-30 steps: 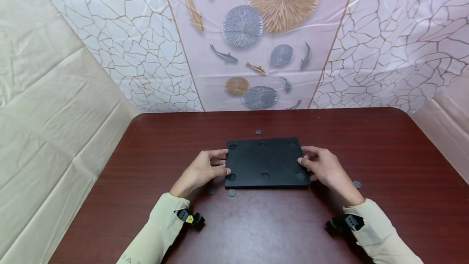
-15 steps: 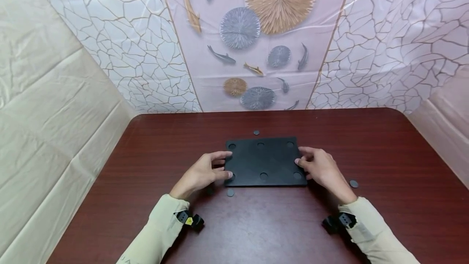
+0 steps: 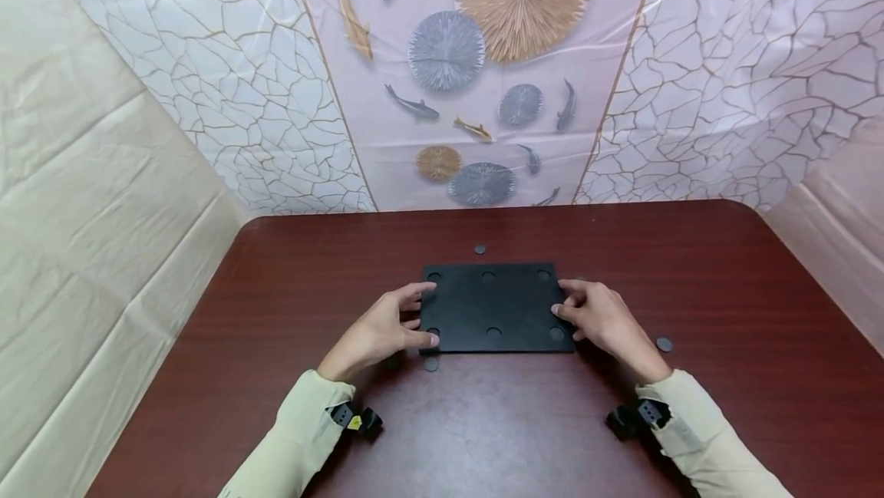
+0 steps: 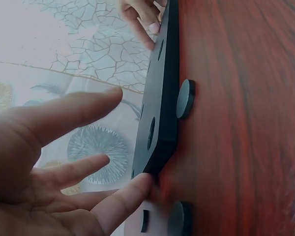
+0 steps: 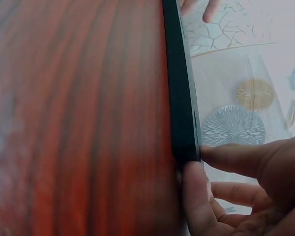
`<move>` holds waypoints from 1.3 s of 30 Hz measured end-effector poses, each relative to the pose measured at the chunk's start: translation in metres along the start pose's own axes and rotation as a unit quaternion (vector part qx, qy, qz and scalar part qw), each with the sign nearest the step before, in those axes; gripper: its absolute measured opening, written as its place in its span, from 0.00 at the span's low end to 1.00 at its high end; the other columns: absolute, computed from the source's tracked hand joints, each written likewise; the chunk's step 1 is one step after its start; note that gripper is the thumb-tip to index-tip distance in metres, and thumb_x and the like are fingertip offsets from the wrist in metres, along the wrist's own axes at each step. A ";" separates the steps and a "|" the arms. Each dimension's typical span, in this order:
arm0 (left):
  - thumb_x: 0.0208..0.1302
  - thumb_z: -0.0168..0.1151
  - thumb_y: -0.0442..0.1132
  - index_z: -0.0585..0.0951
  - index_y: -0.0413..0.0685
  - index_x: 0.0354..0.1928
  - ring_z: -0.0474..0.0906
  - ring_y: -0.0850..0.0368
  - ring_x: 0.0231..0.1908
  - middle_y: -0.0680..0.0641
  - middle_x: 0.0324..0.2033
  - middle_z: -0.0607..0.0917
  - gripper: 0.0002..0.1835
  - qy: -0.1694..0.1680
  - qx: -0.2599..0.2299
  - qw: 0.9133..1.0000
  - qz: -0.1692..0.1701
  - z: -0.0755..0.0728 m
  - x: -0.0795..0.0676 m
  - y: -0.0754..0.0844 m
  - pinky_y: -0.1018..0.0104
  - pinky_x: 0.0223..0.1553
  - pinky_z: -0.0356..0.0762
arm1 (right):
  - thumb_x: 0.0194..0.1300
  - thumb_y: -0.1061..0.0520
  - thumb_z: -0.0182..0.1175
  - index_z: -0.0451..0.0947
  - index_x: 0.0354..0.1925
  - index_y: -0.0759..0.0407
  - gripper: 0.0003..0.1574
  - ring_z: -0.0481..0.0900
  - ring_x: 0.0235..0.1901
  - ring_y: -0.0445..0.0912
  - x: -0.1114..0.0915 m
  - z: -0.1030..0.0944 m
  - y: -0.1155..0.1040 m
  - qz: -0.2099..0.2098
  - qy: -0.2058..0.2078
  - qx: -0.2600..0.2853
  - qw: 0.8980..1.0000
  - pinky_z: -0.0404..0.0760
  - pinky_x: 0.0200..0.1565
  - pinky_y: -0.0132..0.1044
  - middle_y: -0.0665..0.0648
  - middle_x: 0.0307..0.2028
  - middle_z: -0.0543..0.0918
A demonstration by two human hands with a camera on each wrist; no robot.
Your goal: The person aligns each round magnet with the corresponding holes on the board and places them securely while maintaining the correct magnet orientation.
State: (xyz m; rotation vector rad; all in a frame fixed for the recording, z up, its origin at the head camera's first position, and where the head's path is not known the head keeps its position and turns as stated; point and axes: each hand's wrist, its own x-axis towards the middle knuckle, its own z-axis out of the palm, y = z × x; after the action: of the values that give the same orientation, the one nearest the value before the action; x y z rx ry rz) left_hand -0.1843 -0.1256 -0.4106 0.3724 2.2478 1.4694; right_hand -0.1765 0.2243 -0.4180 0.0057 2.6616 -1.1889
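A black rectangular board [image 3: 490, 308] with several round recesses lies on the table between both hands. My left hand [image 3: 378, 331] is at its left end, thumb and fingers spread apart. In the left wrist view one fingertip [image 4: 143, 183] is right at the board's corner, while the thumb [image 4: 78, 113] stands clear of the board. My right hand [image 3: 608, 318] pinches the right end, thumb [image 5: 236, 157] on the upper edge and a finger [image 5: 195, 184] against the end face. A small dark disc [image 4: 186, 99] lies by the board's front edge, with another disc [image 4: 181, 219] beside the left hand.
On the dark red wooden table [image 3: 483, 429], one disc [image 3: 479, 249] lies behind the board and another disc [image 3: 664, 344] right of the right wrist. Patterned cloth [image 3: 449, 114] hangs along the table's back edge, with plain cream cloth [image 3: 103, 214] at the left.
The board has turned slightly, so its back edge now runs straighter. My left hand's fingers have spread wider; the right hand keeps its hold.
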 end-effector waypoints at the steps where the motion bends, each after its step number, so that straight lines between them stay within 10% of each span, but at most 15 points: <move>1: 0.63 0.76 0.31 0.67 0.49 0.79 0.70 0.35 0.72 0.37 0.76 0.67 0.43 0.005 -0.003 1.000 0.000 -0.001 0.000 0.000 0.47 0.67 0.74 | 0.78 0.57 0.62 0.64 0.76 0.72 0.37 0.85 0.26 0.45 0.000 0.000 0.000 -0.002 -0.001 -0.003 1.000 0.86 0.32 0.40 0.58 0.38 0.81; 18: 0.60 0.78 0.28 0.80 0.51 0.67 0.83 0.44 0.61 0.42 0.69 0.77 0.33 0.046 0.127 0.990 -0.030 0.004 0.002 0.001 0.52 0.57 0.84 | 0.76 0.55 0.66 0.54 0.80 0.67 0.47 0.77 0.21 0.47 0.002 0.001 0.002 -0.029 -0.040 -0.034 0.998 0.77 0.31 0.42 0.55 0.31 0.76; 39: 0.62 0.78 0.32 0.70 0.38 0.75 0.82 0.52 0.56 0.44 0.65 0.73 0.41 -0.014 0.245 0.967 -0.070 0.004 -0.006 0.012 0.61 0.51 0.84 | 0.69 0.54 0.73 0.45 0.84 0.65 0.62 0.77 0.24 0.48 0.009 -0.003 0.009 -0.048 -0.096 0.006 0.994 0.83 0.30 0.42 0.53 0.27 0.75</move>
State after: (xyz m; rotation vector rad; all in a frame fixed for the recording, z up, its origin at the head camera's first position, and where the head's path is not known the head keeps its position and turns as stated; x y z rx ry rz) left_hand -0.1770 -0.1201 -0.3995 0.3653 2.5407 0.8188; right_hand -0.1848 0.2318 -0.4239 -0.2243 2.5123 -1.1690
